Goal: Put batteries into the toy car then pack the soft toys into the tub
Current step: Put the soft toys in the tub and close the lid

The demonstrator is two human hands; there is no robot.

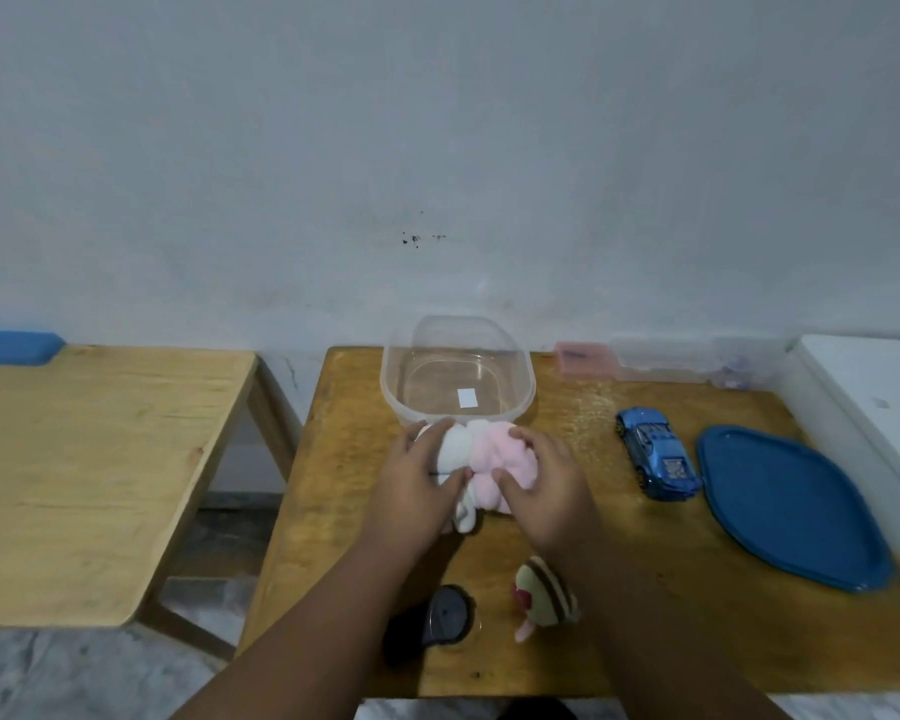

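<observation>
Together, left hand [415, 488] and right hand [544, 483] each have a grip grasping the pink-and-white soft toy [471, 459] on the bench [645, 589], apparently touching the empty tub [526, 379]; toy car [657, 452] sits right.

1. My left hand [418, 480] and right hand [544, 483] close around the white and pink soft toys [476, 459], which touch the near wall of the clear tub [523, 371].
2. The tub's mouth is open above.
3. The blue toy car [657, 453] and blue lid [791, 506] crowd the table's [645, 589] right side.
4. The striped soft toy [544, 595] and a dark round object [445, 615] sit under my forearms.
</observation>
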